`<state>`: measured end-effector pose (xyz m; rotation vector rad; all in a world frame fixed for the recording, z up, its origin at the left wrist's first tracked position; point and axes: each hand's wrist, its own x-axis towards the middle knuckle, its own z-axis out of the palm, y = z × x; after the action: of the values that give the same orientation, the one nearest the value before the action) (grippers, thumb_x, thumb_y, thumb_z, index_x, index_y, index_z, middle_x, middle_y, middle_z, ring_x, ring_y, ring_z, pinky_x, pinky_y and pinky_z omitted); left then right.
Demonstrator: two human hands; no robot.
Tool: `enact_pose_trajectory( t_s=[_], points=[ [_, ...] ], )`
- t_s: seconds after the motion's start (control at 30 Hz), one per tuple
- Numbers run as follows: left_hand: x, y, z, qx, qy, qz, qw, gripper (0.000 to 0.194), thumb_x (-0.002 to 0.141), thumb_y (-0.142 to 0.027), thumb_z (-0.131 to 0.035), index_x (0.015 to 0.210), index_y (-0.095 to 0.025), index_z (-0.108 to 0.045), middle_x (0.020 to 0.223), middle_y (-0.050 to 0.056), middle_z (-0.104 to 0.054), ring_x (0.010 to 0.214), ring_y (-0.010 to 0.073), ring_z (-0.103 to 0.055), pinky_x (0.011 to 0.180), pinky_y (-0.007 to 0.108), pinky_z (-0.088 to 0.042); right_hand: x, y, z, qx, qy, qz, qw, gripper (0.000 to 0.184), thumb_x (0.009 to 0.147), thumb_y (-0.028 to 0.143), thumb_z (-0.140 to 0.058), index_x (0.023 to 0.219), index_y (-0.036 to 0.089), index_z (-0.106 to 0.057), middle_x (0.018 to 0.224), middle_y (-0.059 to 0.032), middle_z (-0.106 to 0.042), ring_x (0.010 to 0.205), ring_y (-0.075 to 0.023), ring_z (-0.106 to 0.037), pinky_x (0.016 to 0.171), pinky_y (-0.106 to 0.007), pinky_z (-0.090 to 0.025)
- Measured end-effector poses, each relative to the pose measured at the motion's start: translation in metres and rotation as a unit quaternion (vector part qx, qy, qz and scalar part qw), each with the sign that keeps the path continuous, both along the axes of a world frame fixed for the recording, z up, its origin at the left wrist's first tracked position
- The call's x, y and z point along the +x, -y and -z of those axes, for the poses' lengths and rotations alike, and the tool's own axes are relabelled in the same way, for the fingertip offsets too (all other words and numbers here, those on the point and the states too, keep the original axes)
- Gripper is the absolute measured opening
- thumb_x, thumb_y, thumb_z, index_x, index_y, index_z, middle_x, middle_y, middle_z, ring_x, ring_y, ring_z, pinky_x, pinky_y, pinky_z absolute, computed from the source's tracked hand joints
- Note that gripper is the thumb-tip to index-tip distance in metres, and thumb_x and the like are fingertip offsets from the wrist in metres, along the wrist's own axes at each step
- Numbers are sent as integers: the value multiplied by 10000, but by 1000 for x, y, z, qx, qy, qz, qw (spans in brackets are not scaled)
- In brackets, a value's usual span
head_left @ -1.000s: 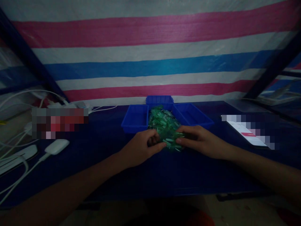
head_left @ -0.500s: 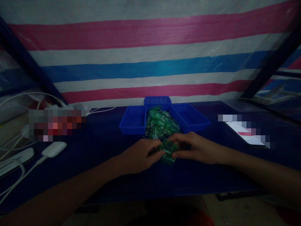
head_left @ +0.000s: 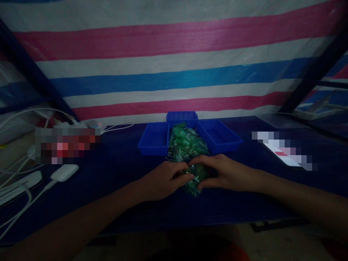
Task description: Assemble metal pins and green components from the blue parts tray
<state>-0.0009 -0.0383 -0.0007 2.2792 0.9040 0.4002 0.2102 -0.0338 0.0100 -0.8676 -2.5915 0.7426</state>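
Observation:
A heap of small green parts with metal pins (head_left: 186, 145) lies on the dark blue table (head_left: 122, 174), between blue trays. My left hand (head_left: 163, 179) and my right hand (head_left: 223, 172) meet at the near edge of the heap. Their fingers curl around a small clump of green parts (head_left: 193, 181), drawn a little away from the heap. Both hands touch this clump. The light is dim, so the single parts are hard to make out.
Three blue plastic trays stand behind the heap: left (head_left: 153, 139), back (head_left: 181, 116), right (head_left: 219, 136). White chargers and cables (head_left: 63, 172) lie at the left. A flat card or phone (head_left: 282, 154) lies at the right. A striped tarpaulin (head_left: 174, 65) hangs behind.
Both hands have pulled toward me, dragging a clump of green parts off the near side of the heap. The heap behind them now shows more fully.

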Motion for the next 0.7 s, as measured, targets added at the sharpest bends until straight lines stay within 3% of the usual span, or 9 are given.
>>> enact_pose_trajectory(
  t_s=[0.17,0.3,0.43,0.6,0.7],
  points=[
    [1,2,-2,-23,6,-26,999,285,718,-416,-607,835,-166,-535,563,-71,-430,484,62,-395,441,184,-257,0,-1,1,26,5,43,999,416,750,441,-577,1080,197,-507,749,8,-619,605,-114,-565,516,-221,-391],
    [1,2,0,-28,7,-28,999,182,760,-315,-556,872,-171,-555,546,-67,-455,471,63,-418,446,181,-279,0,-1,0,29,4,51,998,315,801,423,-519,1014,192,-535,626,32,-571,536,-98,-536,468,-208,-351],
    [0,0,0,-10,29,-39,999,157,786,-294,-514,867,-174,-574,576,-53,-488,495,65,-426,472,183,-295,1,0,-1,23,-14,59,998,275,815,390,-509,1008,196,-531,631,35,-564,543,-91,-534,485,-204,-353],
    [0,0,-3,-42,72,-70,994,163,778,-311,-526,829,-165,-577,577,-57,-459,495,61,-383,474,178,-296,3,-3,-4,-50,-44,70,995,410,774,386,-561,1126,202,-460,591,71,-496,503,-79,-471,453,-194,-337],
    [-2,-2,-3,-71,110,-84,988,199,776,-345,-536,848,-162,-572,582,-56,-451,502,61,-384,465,173,-297,4,-4,-7,-70,-37,47,996,316,777,378,-558,1035,197,-532,599,60,-504,515,-79,-465,458,-195,-343]
  ],
)
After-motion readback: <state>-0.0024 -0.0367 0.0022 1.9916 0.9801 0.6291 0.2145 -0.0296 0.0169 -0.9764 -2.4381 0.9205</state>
